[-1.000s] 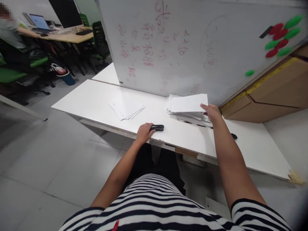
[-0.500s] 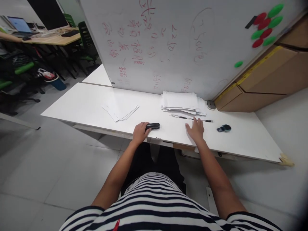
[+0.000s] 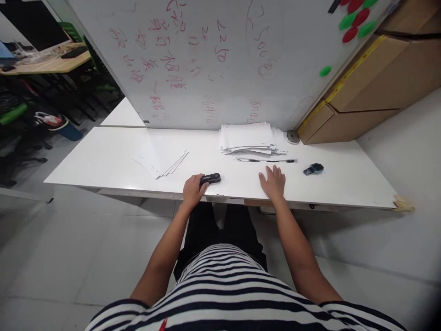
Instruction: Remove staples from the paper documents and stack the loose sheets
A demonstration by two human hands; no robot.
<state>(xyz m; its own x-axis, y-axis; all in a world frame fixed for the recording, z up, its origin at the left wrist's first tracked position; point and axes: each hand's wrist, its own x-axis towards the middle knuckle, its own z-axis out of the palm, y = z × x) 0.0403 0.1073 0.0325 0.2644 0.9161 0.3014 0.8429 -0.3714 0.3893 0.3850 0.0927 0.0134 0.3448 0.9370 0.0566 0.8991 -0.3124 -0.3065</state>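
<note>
My left hand (image 3: pixel 193 188) is closed round the back end of a black stapler (image 3: pixel 211 178), which lies at the front of the white table (image 3: pixel 113 161). Its front end points right and stays uncovered. Palm down on the tabletop, my right hand (image 3: pixel 274 183) has its fingers spread and holds nothing. Just beyond those fingertips lie thin black-and-white pens (image 3: pixel 267 160) in a line. Behind the pens is a thick stack of white paper (image 3: pixel 246 137). A few fanned sheets (image 3: pixel 161 163) rest to the left of the stapler.
A small dark object (image 3: pixel 313 168) lies right of my right hand, its kind unclear. Behind the table stands a whiteboard (image 3: pixel 193 87) with red writing and round magnets. Cardboard boxes (image 3: pixel 330 122) are at the back right, near a small grey round item (image 3: pixel 292 137).
The view has shifted a little, moving the scene left. My right fingers no longer overlap the pens and now rest just short of them. My left hand still grips the stapler.
</note>
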